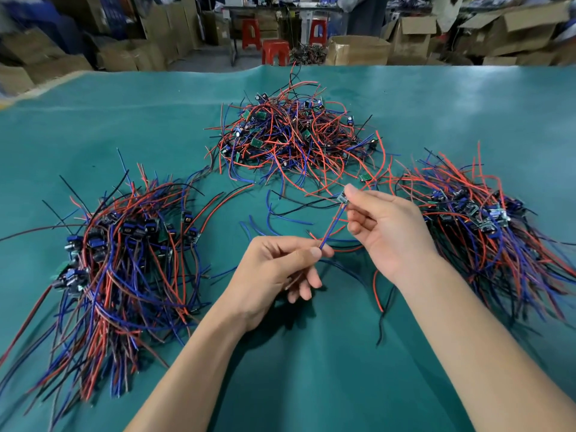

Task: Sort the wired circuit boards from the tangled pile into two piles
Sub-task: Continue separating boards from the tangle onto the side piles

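Right hand point(386, 232) pinches a small circuit board point(342, 198); left hand point(280, 269) pinches its red-blue wires point(332, 226), apparently. Wires run diagonally between hands. Right pile point(486, 219) lies just beyond the right hand.

Tangled pile point(291, 135) of small green circuit boards with red, blue, black wires, heaped at centre far on the surface. Left sorted pile point(124, 254): boards bunched at top, wires trailing toward the near edge. Right sorted pile point(486, 226): same layout, wires fanning near-right. One small board point(342, 198) held up between piles, its red and blue wires point(332, 226) hanging down-left.
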Demonstrator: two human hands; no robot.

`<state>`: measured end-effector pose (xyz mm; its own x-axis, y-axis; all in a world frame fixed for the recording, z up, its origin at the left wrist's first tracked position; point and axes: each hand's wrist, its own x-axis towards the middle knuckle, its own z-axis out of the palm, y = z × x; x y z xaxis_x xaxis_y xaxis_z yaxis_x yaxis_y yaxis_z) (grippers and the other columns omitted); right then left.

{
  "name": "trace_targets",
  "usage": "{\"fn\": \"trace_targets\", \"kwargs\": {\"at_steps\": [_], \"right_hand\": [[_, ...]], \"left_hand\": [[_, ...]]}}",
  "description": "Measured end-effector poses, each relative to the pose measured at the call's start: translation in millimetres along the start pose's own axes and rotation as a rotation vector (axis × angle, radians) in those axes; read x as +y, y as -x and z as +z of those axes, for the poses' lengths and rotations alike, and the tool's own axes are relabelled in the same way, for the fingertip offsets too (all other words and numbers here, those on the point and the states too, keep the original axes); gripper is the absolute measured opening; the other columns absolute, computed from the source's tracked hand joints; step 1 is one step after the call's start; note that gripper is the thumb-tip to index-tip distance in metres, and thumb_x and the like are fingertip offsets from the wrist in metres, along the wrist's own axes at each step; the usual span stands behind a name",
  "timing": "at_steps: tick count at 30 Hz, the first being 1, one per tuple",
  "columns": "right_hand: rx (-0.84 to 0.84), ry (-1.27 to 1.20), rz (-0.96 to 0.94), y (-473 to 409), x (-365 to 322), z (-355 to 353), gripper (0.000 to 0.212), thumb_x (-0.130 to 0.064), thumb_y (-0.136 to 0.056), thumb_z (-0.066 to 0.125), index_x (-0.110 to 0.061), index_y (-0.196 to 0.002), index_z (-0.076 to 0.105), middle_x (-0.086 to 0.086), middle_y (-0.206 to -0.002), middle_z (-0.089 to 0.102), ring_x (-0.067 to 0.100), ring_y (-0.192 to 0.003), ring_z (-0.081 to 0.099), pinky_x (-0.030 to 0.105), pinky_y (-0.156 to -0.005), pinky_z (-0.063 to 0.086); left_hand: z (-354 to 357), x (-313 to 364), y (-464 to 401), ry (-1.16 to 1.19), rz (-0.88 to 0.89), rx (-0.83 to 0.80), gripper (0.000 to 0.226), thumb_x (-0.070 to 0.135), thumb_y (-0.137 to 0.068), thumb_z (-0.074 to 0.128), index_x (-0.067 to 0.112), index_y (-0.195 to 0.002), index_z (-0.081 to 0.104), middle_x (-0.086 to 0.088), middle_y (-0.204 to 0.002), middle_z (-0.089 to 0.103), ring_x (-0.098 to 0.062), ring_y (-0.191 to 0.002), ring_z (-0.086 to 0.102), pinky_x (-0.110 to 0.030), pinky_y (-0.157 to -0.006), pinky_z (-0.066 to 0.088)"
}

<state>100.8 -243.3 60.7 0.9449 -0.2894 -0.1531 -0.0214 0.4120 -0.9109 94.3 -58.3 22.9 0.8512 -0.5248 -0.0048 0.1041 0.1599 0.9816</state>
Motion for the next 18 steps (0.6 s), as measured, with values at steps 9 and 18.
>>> {"fn": "trace_targets", "kwargs": {"at_steps": [9, 18], "right_hand": [[0.069, -0.096, -0.042, -4, -9, -8, 0.012, -0.012, -0.082, 0.078, -0.011, -0.075, 0.069, 0.001, -0.063, 0.064, 0.010, -0.055, 0.057, 0.018, -0.051, 0.044], [0.004, -0.089, -0.145, 0, -22, -12, 0.014, -0.020, -0.070, 0.081, -0.014, -0.072, 0.068, 0.000, -0.064, 0.061, 0.010, -0.058, 0.055, 0.018, -0.055, 0.045]], "left_hand": [[4, -3, 0, 0.013, 0.028, -0.016, 0.014, 0.016, -0.087, 0.067, 0.011, -0.093, 0.078, -0.013, -0.080, 0.073, -0.018, -0.067, 0.067, -0.020, -0.050, 0.046], [4, -7, -3, -0.071, 0.064, 0.065, 0.013, 0.022, -0.080, 0.075, 0.012, -0.086, 0.081, -0.008, -0.065, 0.068, -0.010, -0.057, 0.051, -0.018, -0.046, 0.034]]}}
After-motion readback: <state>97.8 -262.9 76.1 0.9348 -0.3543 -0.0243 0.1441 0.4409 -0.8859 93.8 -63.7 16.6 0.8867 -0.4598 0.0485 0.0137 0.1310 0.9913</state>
